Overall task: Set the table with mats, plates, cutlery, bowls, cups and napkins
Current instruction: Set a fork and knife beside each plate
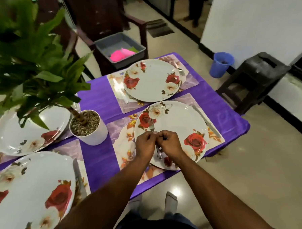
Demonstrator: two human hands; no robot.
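Both my hands meet over the near right rose-patterned plate, which lies on a floral mat. My left hand and my right hand pinch a metal fork; its tines point away over the plate and its handle shows below my hands. A knife lies on the mat to the right of this plate. A second plate sits on the far mat, with cutlery at both of its sides. Two more plates lie at the left.
A potted plant in a white pot stands mid-table on the purple cloth, its leaves hiding the left. A grey tub with pink and green items sits on a chair beyond. A blue bin and a black stool stand right.
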